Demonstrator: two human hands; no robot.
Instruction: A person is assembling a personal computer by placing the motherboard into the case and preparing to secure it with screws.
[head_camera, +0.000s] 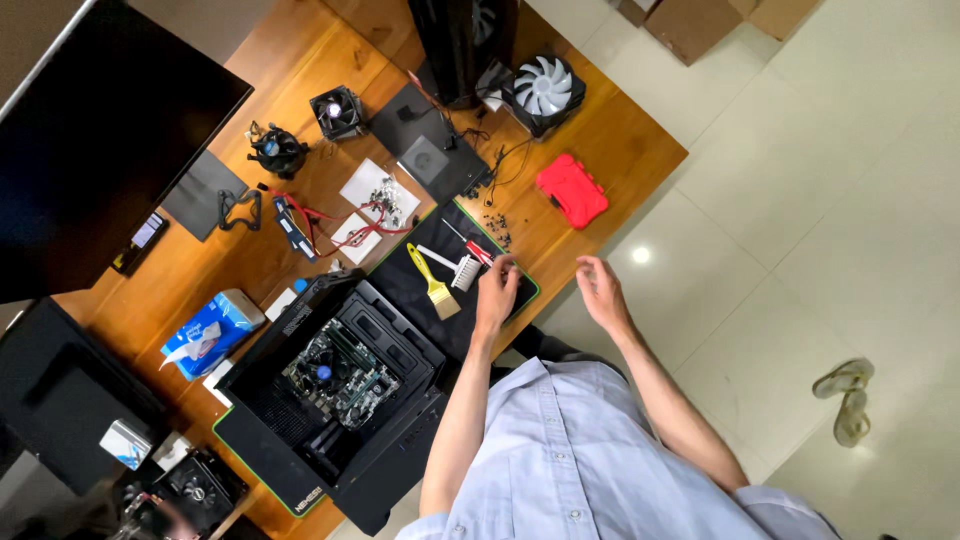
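My left hand (497, 292) rests on the black green-edged mat (400, 275), its bent fingers closed on the end of a red-handled screwdriver (478, 251). A white brush (455, 266) and a yellow-handled brush (433, 281) lie just left of that hand. My right hand (600, 290) hovers past the table's edge, over the floor, with its fingers loosely apart and nothing in it. An open black computer case (400, 440) with a motherboard (340, 375) inside lies below and left of my left hand.
On the wooden table (620, 140) are a red case (572, 190), a white-bladed fan (543, 88), a small black fan (338, 112), a cooler (277, 150), loose screws (497, 232) and a blue tissue pack (210, 335). A dark monitor (100, 130) stands at the left. Sandals (845, 400) lie on the tiled floor.
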